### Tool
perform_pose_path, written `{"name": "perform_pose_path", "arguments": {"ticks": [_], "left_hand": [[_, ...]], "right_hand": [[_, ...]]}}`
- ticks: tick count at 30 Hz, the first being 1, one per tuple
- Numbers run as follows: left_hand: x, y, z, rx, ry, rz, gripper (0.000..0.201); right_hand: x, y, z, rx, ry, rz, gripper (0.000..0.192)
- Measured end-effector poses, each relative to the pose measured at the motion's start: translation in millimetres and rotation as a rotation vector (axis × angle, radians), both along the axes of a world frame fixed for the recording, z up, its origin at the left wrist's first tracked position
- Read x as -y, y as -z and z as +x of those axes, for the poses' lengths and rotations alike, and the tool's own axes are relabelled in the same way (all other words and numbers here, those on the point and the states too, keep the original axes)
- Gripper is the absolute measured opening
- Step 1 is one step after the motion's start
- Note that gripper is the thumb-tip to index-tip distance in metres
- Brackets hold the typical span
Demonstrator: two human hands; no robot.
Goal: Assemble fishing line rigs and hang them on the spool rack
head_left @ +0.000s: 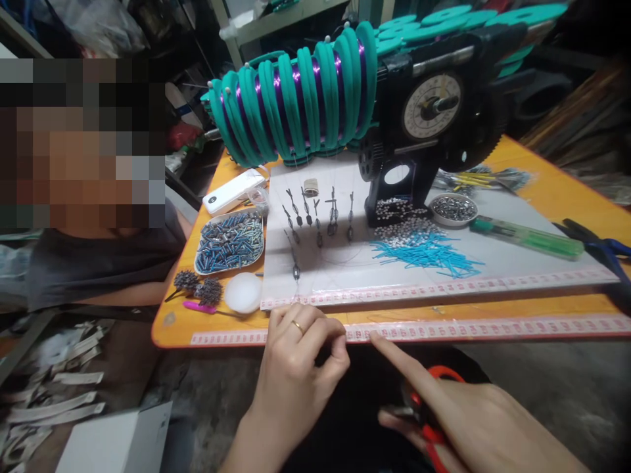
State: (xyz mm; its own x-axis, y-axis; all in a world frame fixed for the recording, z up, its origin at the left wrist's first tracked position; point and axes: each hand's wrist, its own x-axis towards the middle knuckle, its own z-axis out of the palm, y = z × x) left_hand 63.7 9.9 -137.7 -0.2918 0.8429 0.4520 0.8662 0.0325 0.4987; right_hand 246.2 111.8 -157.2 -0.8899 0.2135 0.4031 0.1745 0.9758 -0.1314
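My left hand [296,358], a ring on one finger, is at the table's front edge with thumb and forefinger pinched together. What they hold, if anything, is too fine to make out. My right hand [478,410] grips red-handled scissors [446,372], its index finger stretched out to the measuring tape [473,330] along that edge. A second measuring tape [419,290] runs along the front of the grey board [345,279]. Just beyond my left hand, a dark weight [296,270] hangs on a thin line, with several similar weights [319,236] hanging farther back.
Teal spools [296,98] wound with purple line overhang the board from a black machine with a dial [434,105]. Blue tubes [428,255], a dish of metal bits [453,209], a green cutter [527,238] and a tray of blue pieces [229,243] surround it. Another person [108,263] sits left.
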Motion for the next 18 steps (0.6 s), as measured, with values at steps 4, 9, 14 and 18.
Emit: {"name": "perform_pose_path", "arguments": {"ticks": [4,9,14,18], "left_hand": [[5.4,1.9,11.1,0.154,-0.052,0.166,0.016],[10.5,3.6,19.9,0.275,-0.054,0.212,0.020],[10.8,3.3,21.2,0.275,-0.064,0.227,0.019],[12.1,4.0,21.4,0.283,-0.065,0.224,0.019]], "right_hand": [[10.1,4.0,-2.0,0.029,-0.058,-0.372,0.022],[16.1,10.8,-9.3,0.272,0.019,-0.662,0.019],[14.1,15.4,-9.9,0.382,0.019,-0.823,0.026],[14.4,14.3,-8.8,0.418,0.041,-0.898,0.026]]}}
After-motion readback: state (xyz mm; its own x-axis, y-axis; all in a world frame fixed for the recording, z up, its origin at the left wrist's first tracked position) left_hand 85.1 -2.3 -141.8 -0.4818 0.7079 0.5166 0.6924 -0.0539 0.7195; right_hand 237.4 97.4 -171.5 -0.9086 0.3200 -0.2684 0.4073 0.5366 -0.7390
